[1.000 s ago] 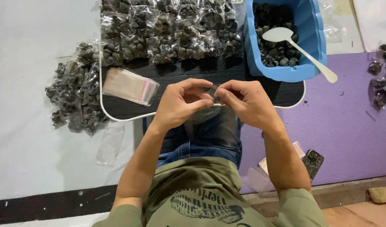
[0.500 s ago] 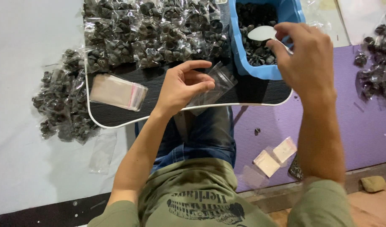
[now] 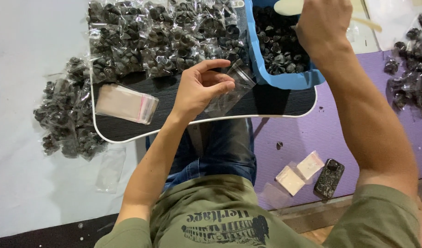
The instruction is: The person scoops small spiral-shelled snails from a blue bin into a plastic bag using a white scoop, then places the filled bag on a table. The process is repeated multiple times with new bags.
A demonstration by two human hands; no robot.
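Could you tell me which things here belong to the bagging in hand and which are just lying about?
In use: left hand holding clear bag; right hand on white spoon; blue tub of dark shells; stack of empty bags.
Lying about: phone; two small packets.

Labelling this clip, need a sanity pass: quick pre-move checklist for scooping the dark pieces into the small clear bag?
1. Left hand holds the small clear bag: ok, pinched between thumb and fingers.
2. Bag mouth open: cannot tell, the plastic is too clear to read.
3. Right hand holds the white spoon: ok, above the blue tub.
4. Spoon loaded: cannot tell, the bowl is cut off at the frame edge.
5. Tub stocked with dark pieces: ok.
6. Bag close to the tub: ok, right beside its near wall, over the black lap tray.
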